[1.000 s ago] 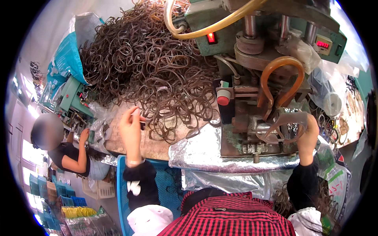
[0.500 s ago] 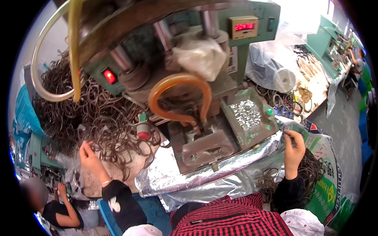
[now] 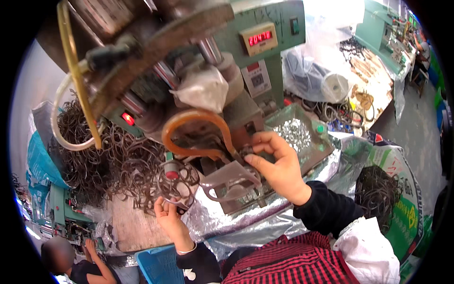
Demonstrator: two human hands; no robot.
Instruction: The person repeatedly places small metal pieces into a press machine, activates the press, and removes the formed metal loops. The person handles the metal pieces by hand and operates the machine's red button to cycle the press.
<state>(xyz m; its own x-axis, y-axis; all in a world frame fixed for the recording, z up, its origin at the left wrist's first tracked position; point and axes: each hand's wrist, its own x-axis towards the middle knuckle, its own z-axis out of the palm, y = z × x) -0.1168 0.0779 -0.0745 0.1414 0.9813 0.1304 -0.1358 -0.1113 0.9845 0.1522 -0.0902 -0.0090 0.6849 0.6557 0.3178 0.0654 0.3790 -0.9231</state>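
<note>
brown wooden bench (image 3: 132,225) & crinkled silver foil cover (image 3: 205,217) at 7 o'clock; pile of dark brown curved frame pieces (image 3: 82,163) at 9. big green metal press (image 3: 283,52) from 10 round to 1, shiny steel posts (image 3: 210,51) angling down.

translucent mauve-grey plastic frame w/ wide openings (image 3: 231,176) is at 6 o'clock, tilted, over the dark metal block (image 3: 236,207). r hand (image 3: 249,149) comes in from 4: thumb & index bent nearly together round a small dark part by the frame's upper edge; can't tell if they're clamped on it. orange rubber loop (image 3: 172,130) at 10, just beside.

l hand (image 3: 172,208) at 7: fingertips look closed on a glossy dark brown curved frame (image 3: 184,205), nr round red button (image 3: 171,170) at 8.

handling, imo: pinch lightly at the edge, don't twist thin rims; get the mauve-grey one flat & square on the block; r fingertips well out from under the posts; l wrist clear of the button; hold the brown one away from pile, loops prob. snag.
</note>
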